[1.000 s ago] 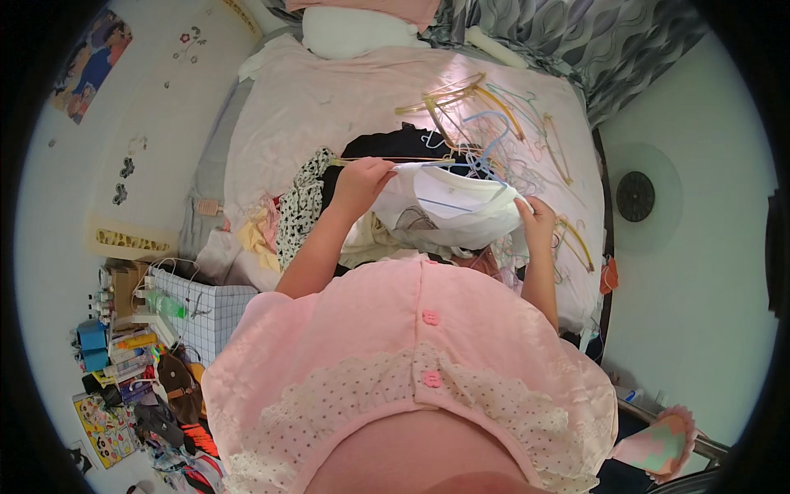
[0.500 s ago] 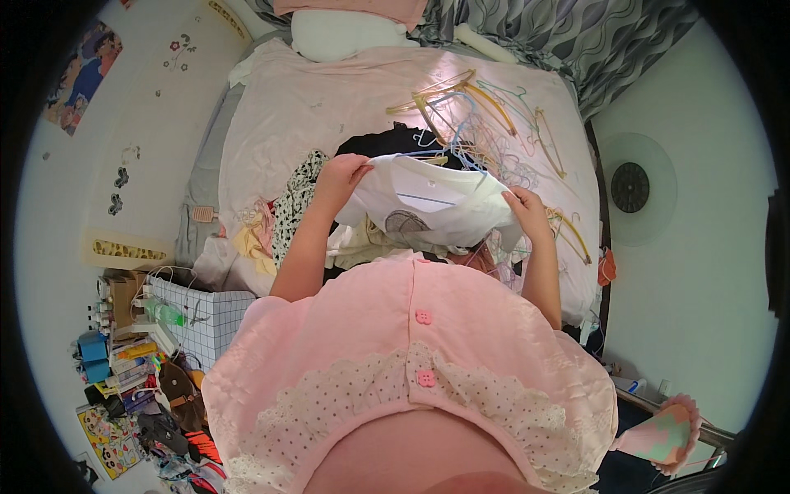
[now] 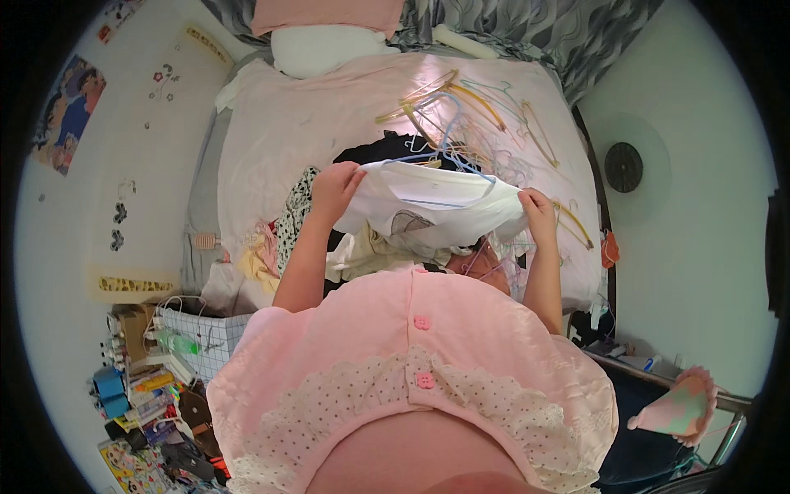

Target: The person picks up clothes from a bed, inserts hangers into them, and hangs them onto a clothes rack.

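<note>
Between my hands a white T-shirt with a grey print is stretched out above the bed. My left hand pinches one shoulder, and my right hand grips the other. A blue hanger shows through the wide neck opening, its bar crossing inside; whether it sits fully in the shirt I cannot tell. Right behind the shirt lies a black garment. Beside my left forearm is a black-and-white patterned cloth, and below the shirt a beige garment shows.
Loose hangers in gold, green and other colours pile up on the pink bed sheet. A white pillow lies at the far end. At left stands a grid-patterned basket near crowded small goods. A pink cone-shaped lampshade is at lower right.
The shirt is pulled a little wider and its neck edge has tipped, so less of the print shows. My right hand has shifted slightly right. The whole view has tilted a bit.
</note>
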A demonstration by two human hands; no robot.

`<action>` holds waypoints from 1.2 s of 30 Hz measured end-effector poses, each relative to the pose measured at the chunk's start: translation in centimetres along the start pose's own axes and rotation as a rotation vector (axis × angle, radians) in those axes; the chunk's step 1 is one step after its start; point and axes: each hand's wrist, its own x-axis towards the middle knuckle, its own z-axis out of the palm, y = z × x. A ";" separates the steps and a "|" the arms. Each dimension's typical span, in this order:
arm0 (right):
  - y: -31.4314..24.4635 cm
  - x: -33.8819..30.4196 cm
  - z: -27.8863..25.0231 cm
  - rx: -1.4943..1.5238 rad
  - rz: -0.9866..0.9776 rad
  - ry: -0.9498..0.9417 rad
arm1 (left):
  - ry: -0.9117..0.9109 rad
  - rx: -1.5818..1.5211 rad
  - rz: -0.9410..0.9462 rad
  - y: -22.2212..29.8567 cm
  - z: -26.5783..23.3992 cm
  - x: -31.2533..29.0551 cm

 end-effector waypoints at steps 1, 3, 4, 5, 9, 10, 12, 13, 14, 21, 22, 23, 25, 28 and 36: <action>0.1 -0.1 0.0 0.005 -0.013 -0.004 | 0.022 -0.009 -0.016 -0.2 -0.1 0.2; 0.1 -0.4 0.2 0.008 -0.024 0.004 | -0.029 -0.022 -0.015 -0.6 -0.4 0.5; 0.1 -0.5 0.5 0.083 -0.004 0.005 | -0.071 -0.029 -0.025 -0.8 -0.4 0.6; 0.0 -0.7 0.8 0.158 0.014 0.005 | -0.075 -0.035 -0.018 -0.8 -0.3 0.8; -0.3 -1.1 1.6 0.163 0.021 0.031 | -0.097 -0.071 0.053 -0.7 -0.2 1.4; -0.1 -1.2 1.6 0.157 0.011 0.089 | -0.113 -0.080 0.021 -0.6 -0.2 1.5; -0.3 -1.3 1.7 0.149 -0.003 0.145 | -0.111 -0.090 0.022 -0.8 -0.4 2.0; -0.8 -1.4 1.7 0.100 -0.024 0.153 | -0.110 -0.098 0.023 -0.8 -0.4 2.1; -1.2 -1.4 1.7 0.052 -0.046 0.161 | -0.106 -0.098 0.024 -0.9 -0.4 2.1; -3.2 -2.4 2.0 -0.222 -0.230 0.127 | -0.144 -0.209 0.163 -1.5 0.3 3.0; -3.2 -2.5 2.0 -0.210 -0.212 0.141 | -0.145 -0.248 0.153 -1.4 0.3 3.0; -3.2 -2.6 2.0 -0.198 -0.193 0.153 | -0.145 -0.288 0.141 -1.4 0.2 3.1; -2.9 -2.9 2.0 -0.171 -0.169 0.186 | -0.163 -0.281 0.152 -1.8 0.3 3.1; -1.9 -3.3 1.6 -0.109 -0.090 0.237 | -0.196 -0.273 0.133 -1.7 -0.4 3.1; -3.4 -3.8 2.1 -0.074 -0.053 0.091 | -0.222 -0.228 0.092 -1.7 -1.0 2.7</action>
